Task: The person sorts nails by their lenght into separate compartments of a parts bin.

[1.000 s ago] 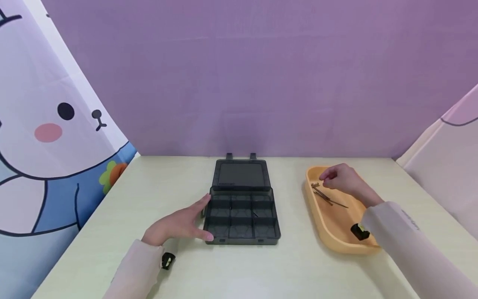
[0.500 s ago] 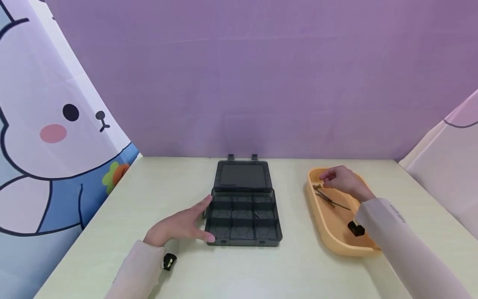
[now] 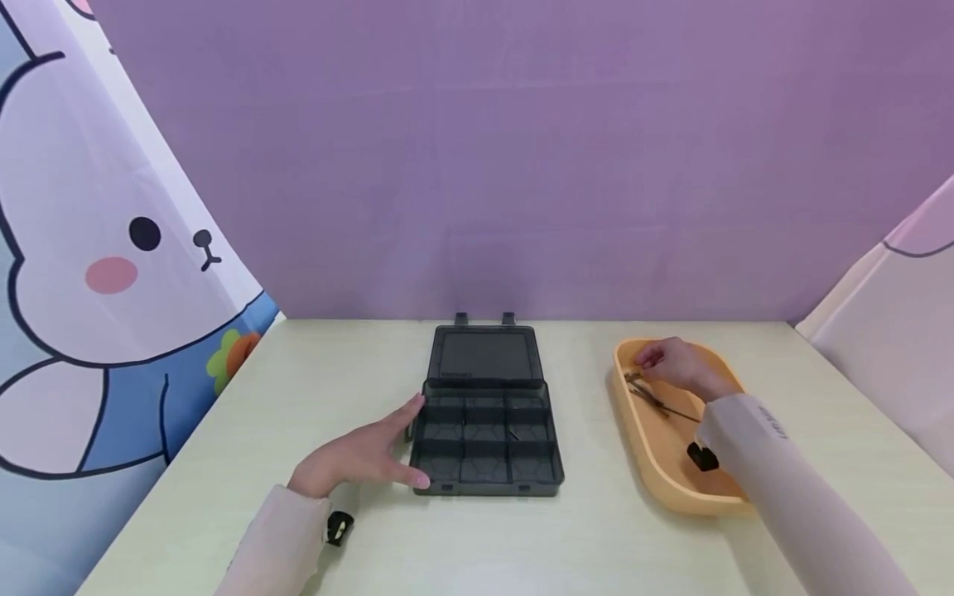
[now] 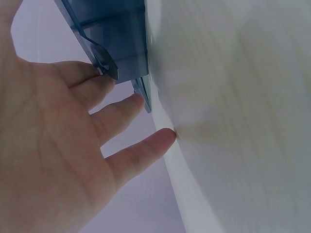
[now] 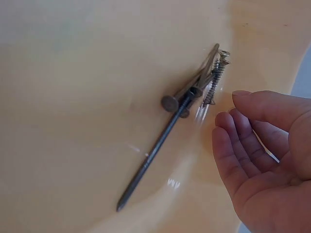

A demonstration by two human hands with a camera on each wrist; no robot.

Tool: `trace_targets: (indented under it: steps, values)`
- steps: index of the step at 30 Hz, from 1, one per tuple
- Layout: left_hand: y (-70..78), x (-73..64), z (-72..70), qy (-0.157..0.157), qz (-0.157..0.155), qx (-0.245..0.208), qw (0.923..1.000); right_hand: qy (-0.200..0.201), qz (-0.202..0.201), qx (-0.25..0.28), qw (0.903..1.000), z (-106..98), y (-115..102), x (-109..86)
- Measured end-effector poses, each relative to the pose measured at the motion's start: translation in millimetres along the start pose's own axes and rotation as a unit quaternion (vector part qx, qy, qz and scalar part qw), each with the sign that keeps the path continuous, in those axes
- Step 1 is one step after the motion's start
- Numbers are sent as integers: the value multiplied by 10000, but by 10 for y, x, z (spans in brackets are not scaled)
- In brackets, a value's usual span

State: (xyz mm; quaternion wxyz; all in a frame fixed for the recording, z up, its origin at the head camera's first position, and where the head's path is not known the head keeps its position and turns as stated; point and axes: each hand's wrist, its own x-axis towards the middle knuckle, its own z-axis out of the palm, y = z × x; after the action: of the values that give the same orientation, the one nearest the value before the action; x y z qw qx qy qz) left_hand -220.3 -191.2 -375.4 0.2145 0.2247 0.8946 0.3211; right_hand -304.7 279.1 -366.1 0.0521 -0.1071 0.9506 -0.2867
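Note:
A dark see-through compartment box (image 3: 484, 488) stands with its lid (image 3: 488, 354) folded back. My left hand (image 3: 365, 451) touches its left side, thumb near the front corner and the other fingers stretched along the side. In the left wrist view a box latch (image 4: 104, 60) lies by the fingertips. My right hand (image 3: 678, 364) is over the far end of a yellow tray (image 3: 652, 480), fingers loosely bent. Beside those fingers in the right wrist view are a screw (image 5: 214, 80) and a long dark nail (image 5: 153, 153), amid several other nails. Nothing shows between thumb and fingers.
A small thin dark piece (image 3: 514, 434) lies in a right-hand compartment of the box. The pale table (image 3: 589, 538) runs back to a purple cloth (image 3: 477, 165). A cartoon-print cloth (image 3: 112, 348) hangs at the left.
My right hand has shifted slightly left within the tray, closer to the screws and nails. My left hand keeps its place on the box. The head view has moved slightly.

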Motion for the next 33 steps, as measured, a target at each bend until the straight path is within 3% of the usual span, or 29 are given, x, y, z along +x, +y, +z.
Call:
trace_targets:
  steps: [12,21,33]
  values:
    - [-7,-30,11,33,-3,34,10000,70,-23,-153,9999,96,-7,18]
    - [15,-30,16,47,-15,120,9999,222,-367,-274,9987,132,60,34]
    - [10,-22,26,54,-36,120,9999,266,-358,-174,9989,153,74,33]
